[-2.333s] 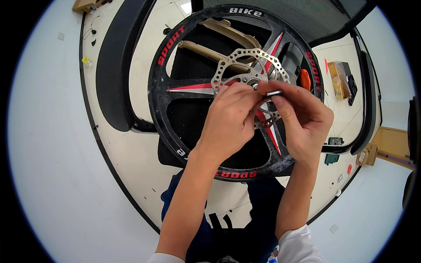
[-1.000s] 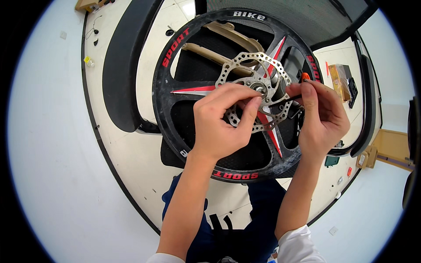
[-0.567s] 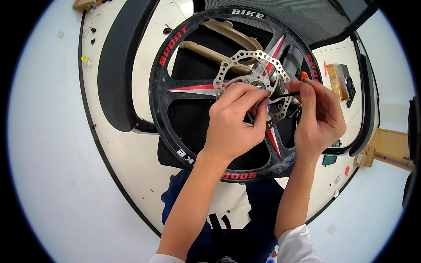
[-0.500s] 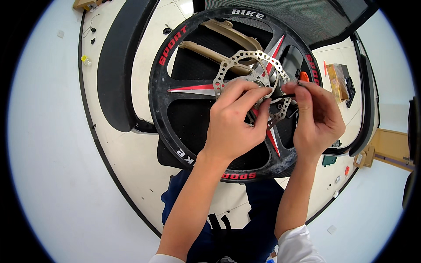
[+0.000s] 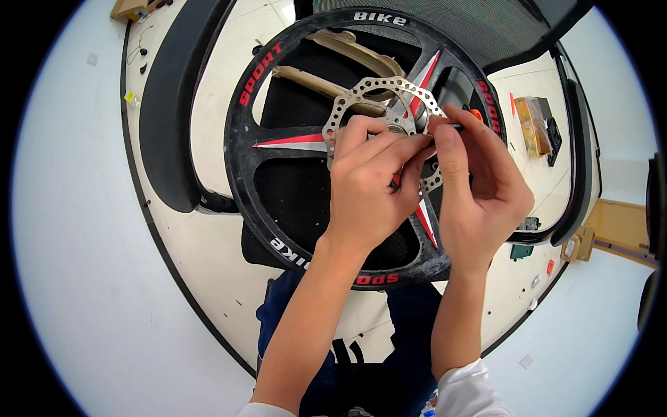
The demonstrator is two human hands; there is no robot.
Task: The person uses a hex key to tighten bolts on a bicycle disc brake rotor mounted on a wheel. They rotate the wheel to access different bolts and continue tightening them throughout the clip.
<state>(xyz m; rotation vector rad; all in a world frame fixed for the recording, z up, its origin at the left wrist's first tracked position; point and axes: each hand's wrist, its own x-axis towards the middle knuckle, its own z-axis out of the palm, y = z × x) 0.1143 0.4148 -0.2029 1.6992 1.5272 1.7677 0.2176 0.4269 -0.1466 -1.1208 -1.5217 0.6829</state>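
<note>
Head view. Wheel (image 5: 295, 142), black, spoked: lying flat on a chair seat (image 5: 260, 243). Perforated metal disc (image 5: 381, 84): in place at the wheel's centre, apparently seated; its fastening is partly covered. Slim dark piece (image 5: 455, 126): above the wheel, right of its centre, evidently not fitted to it. Right hand (image 5: 483, 184): pinching that piece between thumb and forefinger. Left hand (image 5: 372, 177): fingertips drawn together, meeting the right's; contents hidden, grasp cannot be told. Beige forked part (image 5: 316, 82): beneath the wheel, separate as far as visible. Remaining work: judged unfinished, extent unclear.
</note>
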